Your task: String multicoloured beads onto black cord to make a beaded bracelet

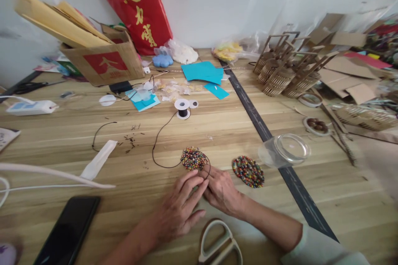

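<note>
My left hand (180, 207) and my right hand (222, 190) meet at the near edge of a small round mat of coloured beads (193, 158) lying on the wooden table (217, 132). Both hands' fingertips pinch at the mat's edge, where a thin black cord (157, 143) loops in. That cord runs back to a small spool (183, 108) farther away. A second round beaded mat (248, 171) lies just to the right of my right hand, untouched.
White-handled scissors (219, 245) lie near me below my hands, a black phone (70, 232) at lower left. A clear plastic jar (284, 150) lies on its side to the right. Blue paper sheets (203, 71), a cardboard box (107, 60) and wooden baskets (284, 72) crowd the far side.
</note>
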`<state>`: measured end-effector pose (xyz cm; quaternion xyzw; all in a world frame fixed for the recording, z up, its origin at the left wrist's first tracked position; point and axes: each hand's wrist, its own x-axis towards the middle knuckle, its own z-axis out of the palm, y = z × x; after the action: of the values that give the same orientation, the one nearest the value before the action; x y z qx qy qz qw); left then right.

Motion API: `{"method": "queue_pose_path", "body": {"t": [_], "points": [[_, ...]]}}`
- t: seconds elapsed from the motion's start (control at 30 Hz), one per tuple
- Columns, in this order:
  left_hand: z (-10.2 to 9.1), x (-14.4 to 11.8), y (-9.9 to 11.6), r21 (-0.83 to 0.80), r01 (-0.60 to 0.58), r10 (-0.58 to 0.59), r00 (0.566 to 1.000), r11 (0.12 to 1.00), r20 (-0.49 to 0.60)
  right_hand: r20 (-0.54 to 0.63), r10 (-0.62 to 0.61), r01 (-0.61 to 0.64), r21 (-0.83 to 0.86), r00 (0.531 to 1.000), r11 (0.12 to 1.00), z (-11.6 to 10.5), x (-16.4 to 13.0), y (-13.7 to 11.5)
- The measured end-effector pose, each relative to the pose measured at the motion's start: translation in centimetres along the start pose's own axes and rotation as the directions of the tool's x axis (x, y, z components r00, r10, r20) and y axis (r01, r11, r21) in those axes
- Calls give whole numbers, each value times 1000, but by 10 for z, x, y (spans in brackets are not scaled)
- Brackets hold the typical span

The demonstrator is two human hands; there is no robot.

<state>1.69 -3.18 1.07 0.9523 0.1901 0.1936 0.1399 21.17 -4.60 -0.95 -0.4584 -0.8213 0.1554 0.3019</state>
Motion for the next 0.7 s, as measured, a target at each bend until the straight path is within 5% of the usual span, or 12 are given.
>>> {"method": "queue_pose_path", "body": {"t": [0.17, 0.5, 0.7], "points": [[1, 2, -3, -29, 46, -47, 999, 999, -26, 14, 27, -26, -45, 1000, 999, 1, 0, -1], [-4, 2, -1, -94, -59, 60, 998, 994, 8, 30, 35, -34, -30, 999, 999, 1, -2, 1], [-1, 2, -5, -40, 40, -41, 999, 998, -23, 40, 39, -36, -82, 998, 996, 2, -1, 0]]}}
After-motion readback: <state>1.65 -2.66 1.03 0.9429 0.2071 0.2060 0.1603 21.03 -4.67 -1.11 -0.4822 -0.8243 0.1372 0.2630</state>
